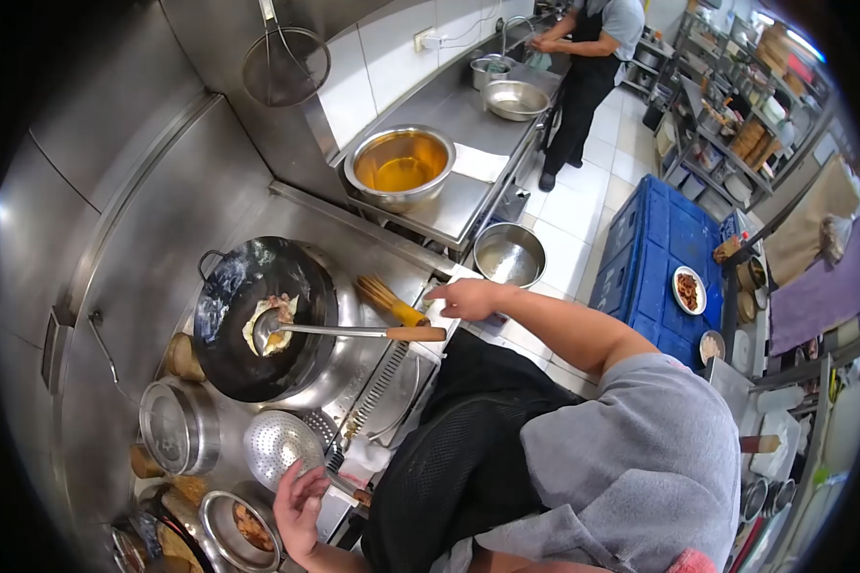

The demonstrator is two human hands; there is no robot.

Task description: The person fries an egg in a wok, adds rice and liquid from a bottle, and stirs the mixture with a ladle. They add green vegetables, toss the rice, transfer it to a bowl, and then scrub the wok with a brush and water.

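Egg [276, 342] could be spilled from the wok [227, 361] beyond the fingers, spread apart on the left hand [303, 504], grip unclear on the right hand [469, 298], if the ladle handle [416, 333] beside the latter is knocked.

The right hand [467, 298] stretches forward, apparently half-curled; the left hand [300, 509] is loosely bent.

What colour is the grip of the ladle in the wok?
Ladle grip: orange-brown, best seen in head view.
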